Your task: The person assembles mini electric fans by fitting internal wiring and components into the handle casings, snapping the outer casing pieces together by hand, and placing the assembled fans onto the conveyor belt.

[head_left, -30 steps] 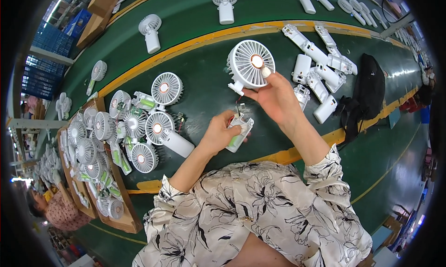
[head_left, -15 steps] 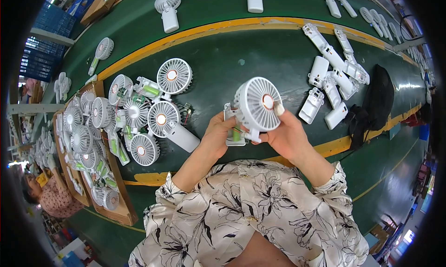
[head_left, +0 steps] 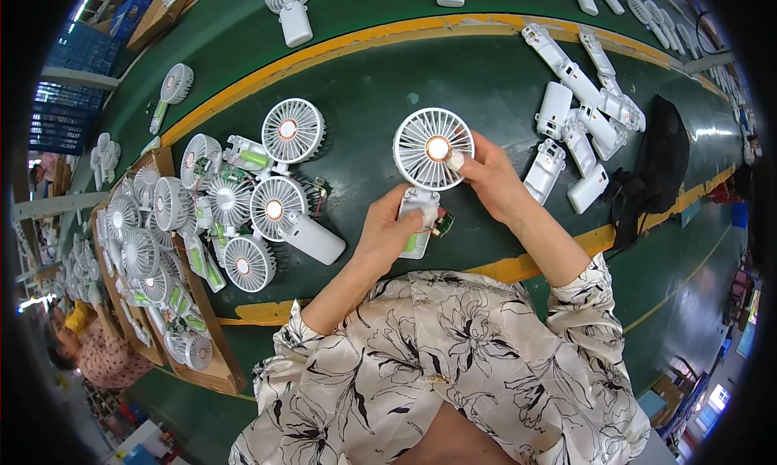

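Between my hands is a white handheld fan (head_left: 414, 133) with a round grille and an orange-ringed hub, its handle opened up. My left hand (head_left: 390, 229) is closed round the handle, where a green-white battery shows at the lower end. A small green circuit board (head_left: 443, 222) on wires sticks out to the right of the handle. My right hand (head_left: 490, 177) grips the right side of the fan head, its thumb, in a white finger cover, on the grille near the hub. The right fingers behind the head are partly hidden.
Left lie several part-assembled fans (head_left: 273, 208) beside a cardboard tray (head_left: 231, 366) filled with more. White handle shells (head_left: 555, 109) and a black cloth item (head_left: 665, 153) lie right. Beyond the yellow edge (head_left: 340, 54), finished fans rest on a green belt (head_left: 364, 12). Another person (head_left: 109, 353) sits far left.
The fan head has turned to face up and shifted left and away from me, now in line with the handle. The circuit board now hangs out on the handle's right side.
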`<action>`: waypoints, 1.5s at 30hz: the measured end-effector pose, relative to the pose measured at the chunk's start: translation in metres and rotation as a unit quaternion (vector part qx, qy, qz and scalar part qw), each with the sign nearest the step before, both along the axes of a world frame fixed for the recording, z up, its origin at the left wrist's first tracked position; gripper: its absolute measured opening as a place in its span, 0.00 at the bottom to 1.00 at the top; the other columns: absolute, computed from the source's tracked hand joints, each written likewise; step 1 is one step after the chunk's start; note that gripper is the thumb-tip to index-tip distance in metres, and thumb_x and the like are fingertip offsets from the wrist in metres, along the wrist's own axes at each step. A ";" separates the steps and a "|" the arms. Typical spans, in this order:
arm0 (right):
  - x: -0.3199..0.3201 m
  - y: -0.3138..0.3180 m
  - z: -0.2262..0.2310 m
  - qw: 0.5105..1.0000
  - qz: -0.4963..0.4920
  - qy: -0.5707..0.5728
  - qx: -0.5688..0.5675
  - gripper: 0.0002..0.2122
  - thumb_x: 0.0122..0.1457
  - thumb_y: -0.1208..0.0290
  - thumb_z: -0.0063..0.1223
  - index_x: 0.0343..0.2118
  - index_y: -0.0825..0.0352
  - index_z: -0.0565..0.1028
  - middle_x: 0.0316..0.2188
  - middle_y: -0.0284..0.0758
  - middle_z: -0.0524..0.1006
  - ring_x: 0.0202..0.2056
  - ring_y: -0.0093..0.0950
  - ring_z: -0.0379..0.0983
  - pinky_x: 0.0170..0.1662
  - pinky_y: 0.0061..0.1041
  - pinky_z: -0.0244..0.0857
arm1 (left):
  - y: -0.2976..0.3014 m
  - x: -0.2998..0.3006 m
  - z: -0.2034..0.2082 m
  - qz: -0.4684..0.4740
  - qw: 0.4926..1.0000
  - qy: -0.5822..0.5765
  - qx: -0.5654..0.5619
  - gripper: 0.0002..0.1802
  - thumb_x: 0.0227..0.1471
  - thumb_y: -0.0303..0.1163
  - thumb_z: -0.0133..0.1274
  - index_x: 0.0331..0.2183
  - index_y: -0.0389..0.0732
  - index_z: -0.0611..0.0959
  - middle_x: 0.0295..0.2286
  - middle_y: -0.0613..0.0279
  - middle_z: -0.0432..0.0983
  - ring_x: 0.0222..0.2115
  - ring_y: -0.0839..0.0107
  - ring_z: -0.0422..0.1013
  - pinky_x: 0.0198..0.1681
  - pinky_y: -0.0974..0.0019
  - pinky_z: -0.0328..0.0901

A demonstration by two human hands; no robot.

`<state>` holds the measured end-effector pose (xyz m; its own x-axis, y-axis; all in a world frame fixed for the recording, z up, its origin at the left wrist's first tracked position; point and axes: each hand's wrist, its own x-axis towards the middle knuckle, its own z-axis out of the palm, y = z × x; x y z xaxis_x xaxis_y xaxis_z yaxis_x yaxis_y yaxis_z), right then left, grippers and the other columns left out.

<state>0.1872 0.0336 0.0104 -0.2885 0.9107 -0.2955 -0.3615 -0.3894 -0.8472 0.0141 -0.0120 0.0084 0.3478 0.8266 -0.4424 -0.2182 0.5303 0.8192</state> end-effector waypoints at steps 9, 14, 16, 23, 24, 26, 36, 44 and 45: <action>-0.008 0.005 0.001 0.999 0.018 -0.022 0.042 0.24 0.52 0.66 0.50 0.50 0.71 0.60 0.41 0.33 0.69 0.40 0.21 0.66 0.44 0.21 0.59 | 0.005 -0.001 0.004 0.085 0.996 0.008 0.014 0.09 0.51 0.25 0.41 0.34 0.33 0.73 0.25 0.58 0.73 0.24 0.71 0.72 0.25 0.71 0.69; 0.005 -0.016 -0.012 0.990 -0.025 -0.106 0.094 0.19 0.54 0.68 0.47 0.47 0.71 0.62 0.38 0.37 0.70 0.38 0.24 0.68 0.44 0.22 0.60 | 0.014 -0.003 0.013 0.117 0.993 -0.020 -0.009 0.12 0.50 0.28 0.40 0.34 0.31 0.74 0.25 0.56 0.73 0.23 0.70 0.72 0.24 0.71 0.68; 0.001 -0.022 -0.007 0.984 -0.028 -0.148 0.098 0.13 0.53 0.72 0.48 0.41 0.70 0.66 0.33 0.35 0.73 0.34 0.22 0.70 0.41 0.20 0.62 | 0.014 -0.005 0.011 0.130 0.990 -0.046 -0.028 0.12 0.49 0.27 0.40 0.34 0.31 0.74 0.25 0.55 0.73 0.23 0.70 0.72 0.24 0.71 0.68; -0.024 -0.031 0.020 0.943 0.033 -0.316 0.099 0.15 0.44 0.76 0.55 0.37 0.71 0.68 0.27 0.32 0.73 0.28 0.18 0.68 0.32 0.18 0.63 | 0.011 -0.001 -0.009 0.143 0.984 0.071 0.076 0.12 0.50 0.30 0.42 0.33 0.33 0.75 0.27 0.63 0.73 0.26 0.79 0.68 0.30 0.75 0.63; -0.026 -0.032 0.020 0.916 0.023 -0.379 0.129 0.14 0.43 0.77 0.55 0.34 0.70 0.69 0.26 0.33 0.72 0.27 0.21 0.69 0.31 0.20 0.62 | 0.011 0.002 -0.010 0.143 0.984 0.070 0.077 0.12 0.50 0.30 0.42 0.33 0.33 0.75 0.27 0.63 0.73 0.26 0.79 0.68 0.30 0.75 0.63; -0.030 -0.033 0.018 0.884 0.015 -0.439 0.160 0.12 0.41 0.77 0.55 0.32 0.69 0.70 0.25 0.34 0.72 0.26 0.23 0.69 0.30 0.22 0.62 | 0.010 0.008 -0.011 0.172 0.973 0.117 0.104 0.09 0.49 0.27 0.40 0.29 0.33 0.74 0.21 0.69 0.67 0.21 0.84 0.59 0.24 0.77 0.57; -0.042 -0.028 0.011 0.634 -0.051 -0.635 0.439 0.04 0.36 0.76 0.52 0.19 0.65 0.71 0.19 0.33 0.64 0.23 0.29 0.63 0.28 0.28 0.53 | 0.011 0.006 -0.018 0.157 0.954 0.196 0.165 0.08 0.49 0.27 0.41 0.27 0.33 0.73 0.17 0.69 0.63 0.19 0.82 0.56 0.21 0.75 0.55; -0.051 -0.024 0.006 0.588 -0.045 -0.659 0.467 0.06 0.29 0.74 0.51 0.14 0.65 0.68 0.17 0.33 0.64 0.22 0.29 0.62 0.30 0.29 0.51 | 0.013 0.006 -0.010 0.145 0.946 0.240 0.161 0.08 0.48 0.27 0.42 0.28 0.31 0.73 0.17 0.62 0.67 0.19 0.79 0.59 0.23 0.71 0.58; -0.052 -0.024 0.006 0.586 -0.035 -0.664 0.464 0.05 0.30 0.74 0.51 0.14 0.65 0.68 0.17 0.33 0.64 0.22 0.29 0.62 0.30 0.29 0.51 | 0.013 0.006 -0.012 0.148 0.941 0.247 0.178 0.09 0.48 0.27 0.42 0.28 0.31 0.73 0.18 0.59 0.68 0.19 0.77 0.61 0.23 0.70 0.59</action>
<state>0.1349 0.0093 0.0163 -0.3178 0.8533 0.4134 0.8683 0.4371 -0.2347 0.0206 0.0010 -0.0035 -0.0967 0.9813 -0.1663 0.1405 0.1789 0.9738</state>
